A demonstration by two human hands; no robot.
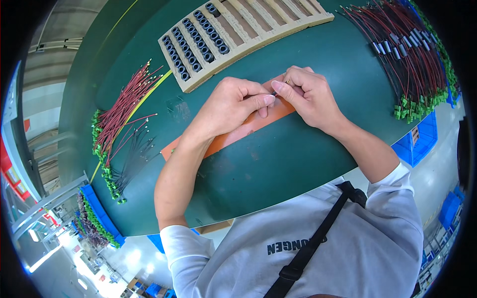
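Observation:
My left hand (233,104) and my right hand (312,97) meet above the middle of the green table, thumbs and forefingers pinched close together. Between the fingertips shows a tiny dark piece (274,93); most of it is covered, and its kind does not show. Beneath both hands lies a long orange strip (223,144), slanting up to the right. Just beyond them stands a beige slotted rack (238,55), with several black rings (204,37) lined up in its left rows.
Red wires with green connectors (119,111) lie at the left, with thin black wires (133,156) beside them. At the right is a large wire bundle (405,54) with grey cylinders and green connectors. Blue bins (417,141) (102,213) stand by the table's edges.

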